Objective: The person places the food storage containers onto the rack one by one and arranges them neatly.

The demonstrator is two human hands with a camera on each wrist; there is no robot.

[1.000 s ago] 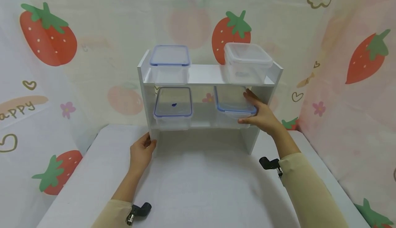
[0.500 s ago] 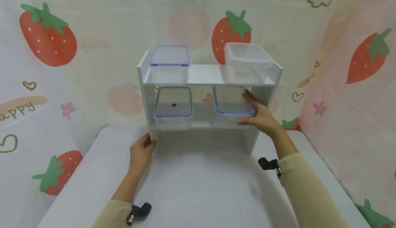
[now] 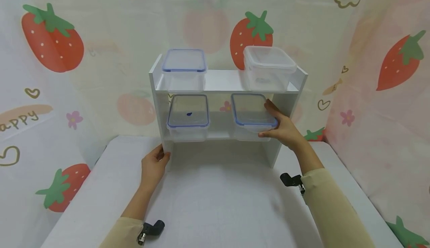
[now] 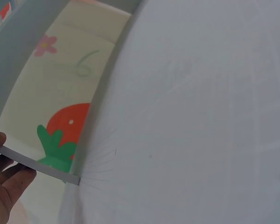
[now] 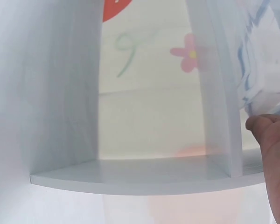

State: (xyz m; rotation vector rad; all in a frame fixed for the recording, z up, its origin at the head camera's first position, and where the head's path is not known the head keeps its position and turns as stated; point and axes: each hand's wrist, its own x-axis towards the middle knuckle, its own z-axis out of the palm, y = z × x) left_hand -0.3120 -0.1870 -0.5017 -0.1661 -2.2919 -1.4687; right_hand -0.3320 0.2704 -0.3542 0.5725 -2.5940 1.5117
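In the head view, a small white two-tier shelf (image 3: 215, 130) stands on the table. My left hand (image 3: 152, 167) pinches the front edge of its left side panel (image 4: 39, 166), thumb on one side and fingers on the other. On the lower tier at right sits a clear food container with a blue-rimmed lid (image 3: 252, 110). My right hand (image 3: 285, 130) grips this container by its right side, thumb at the front and fingers over the lid's right edge. The right wrist view catches only part of the hand and the container (image 5: 266, 100).
Another blue-rimmed container (image 3: 188, 111) stands on the lower tier at left. Up top are a blue-rimmed container (image 3: 184, 72) at left and a clear-lidded one (image 3: 268, 68) at right. A white cloth covers the table (image 3: 215, 203); printed fabric hangs behind.
The lower right container has shifted slightly left and a little toward the front, with my right hand on it. My left hand keeps its place on the shelf's side panel.
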